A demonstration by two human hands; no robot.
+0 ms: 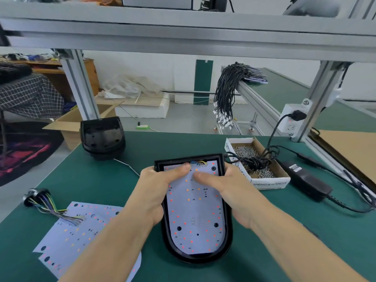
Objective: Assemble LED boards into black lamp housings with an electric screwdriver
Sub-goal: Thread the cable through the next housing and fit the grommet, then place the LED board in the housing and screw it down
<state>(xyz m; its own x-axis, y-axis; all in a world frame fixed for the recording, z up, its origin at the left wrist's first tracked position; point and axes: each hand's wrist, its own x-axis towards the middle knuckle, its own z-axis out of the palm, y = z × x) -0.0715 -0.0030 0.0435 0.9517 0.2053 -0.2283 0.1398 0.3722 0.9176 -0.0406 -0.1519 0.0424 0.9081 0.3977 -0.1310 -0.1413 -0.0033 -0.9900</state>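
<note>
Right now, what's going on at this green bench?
A person holds a black D-shaped lamp housing by its sides and presses a white LED board into it with both thumbs, left hand and right hand. More white boards lie at left; a cardboard box of screws sits at right.

Both hands are on the black lamp housing [227, 231] on the green mat [101, 180]; the left hand [154, 192] grips its left edge, thumb pressing the white LED board [195, 216] seated inside; the right hand [225, 186] holds the right edge, thumb on the board too; spare LED boards [81, 231] lie to the left; stacked housings [101, 137] stand behind; a box of screws [256, 159] sits to the right.
</note>
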